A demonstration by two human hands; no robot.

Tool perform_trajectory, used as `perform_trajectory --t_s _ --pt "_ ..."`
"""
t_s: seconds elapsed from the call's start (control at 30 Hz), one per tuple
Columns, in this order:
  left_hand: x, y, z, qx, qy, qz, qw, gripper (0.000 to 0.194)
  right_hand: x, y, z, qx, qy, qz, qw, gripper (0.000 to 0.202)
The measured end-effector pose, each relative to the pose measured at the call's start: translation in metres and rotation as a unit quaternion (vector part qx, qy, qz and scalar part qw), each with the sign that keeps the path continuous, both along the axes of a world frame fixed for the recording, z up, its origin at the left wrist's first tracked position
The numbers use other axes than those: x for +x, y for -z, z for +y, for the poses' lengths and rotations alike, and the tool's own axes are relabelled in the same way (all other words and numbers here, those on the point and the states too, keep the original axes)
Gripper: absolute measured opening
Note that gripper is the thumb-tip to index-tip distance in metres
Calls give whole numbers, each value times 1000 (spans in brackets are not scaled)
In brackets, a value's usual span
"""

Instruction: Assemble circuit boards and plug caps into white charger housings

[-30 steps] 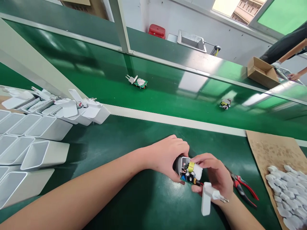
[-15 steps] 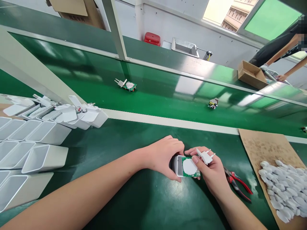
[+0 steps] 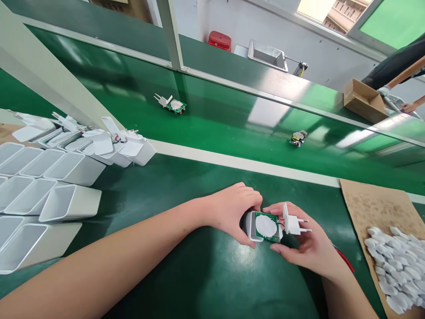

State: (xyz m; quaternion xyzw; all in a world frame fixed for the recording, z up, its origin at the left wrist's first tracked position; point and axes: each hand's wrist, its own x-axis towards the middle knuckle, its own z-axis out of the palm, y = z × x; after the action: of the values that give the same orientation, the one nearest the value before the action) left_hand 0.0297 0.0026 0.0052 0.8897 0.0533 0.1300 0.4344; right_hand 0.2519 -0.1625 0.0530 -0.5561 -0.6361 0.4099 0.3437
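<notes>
Head view: two hands meet over the desk [image 3: 212, 274]; the left hand [image 3: 237, 215] wraps its fingers round one white casing [image 3: 251, 227], thumb on the near side; one circuit board [image 3: 272, 215] lies partly inside the casing's mouth, its outer end sticking out, with one round white pad [image 3: 266, 226] on top; the right hand [image 3: 307, 237] has its fingers curved about that outer end, forefinger by the far edge and thumb by the near one, though I cannot tell whether they pinch it; one white plug [image 3: 292, 225], two pins pointing right, sits at the board's end before the right palm.

On the left lie at least nine open casings [image 3: 89, 201], cut off by the picture's edge; behind them stands a row of casings with plugs [image 3: 133, 148], too overlapped to count; two board assemblies [image 3: 175, 105] lie well apart on the green strip [image 3: 215, 133]; one red handle [image 3: 345, 260] shows beside the right forearm; one cardboard sheet [image 3: 375, 199] bears a heap of white pieces [image 3: 395, 270], too many to count.
</notes>
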Motion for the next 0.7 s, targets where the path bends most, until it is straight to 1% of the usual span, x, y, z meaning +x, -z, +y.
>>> perform_trajectory --t_s 0.1,0.2,0.27,0.37,0.43,0.53,0.7 --pt "-1 -1 0 -2 2 -4 1000 60 2 -2 0 9 -8 -24 1000 51" --pt "-2 -2 0 -2 3 -2 1000 59 5 -2 -2 45 -16 -35 998 58" --pt "-2 -2 0 -3 6 2 1000 58 7 0 -5 88 -12 -20 996 63" --pt "-3 -4 0 -7 7 6 1000 58 7 5 -7 99 10 3 995 62" --pt "-3 -5 -1 -10 6 7 1000 58 4 9 -8 85 21 -6 996 60" --pt "-2 -5 -1 2 8 4 1000 58 -5 11 -5 89 16 -40 995 59" --pt "-1 -3 -2 40 17 0 999 58 -16 8 3 140 -9 -95 986 60"
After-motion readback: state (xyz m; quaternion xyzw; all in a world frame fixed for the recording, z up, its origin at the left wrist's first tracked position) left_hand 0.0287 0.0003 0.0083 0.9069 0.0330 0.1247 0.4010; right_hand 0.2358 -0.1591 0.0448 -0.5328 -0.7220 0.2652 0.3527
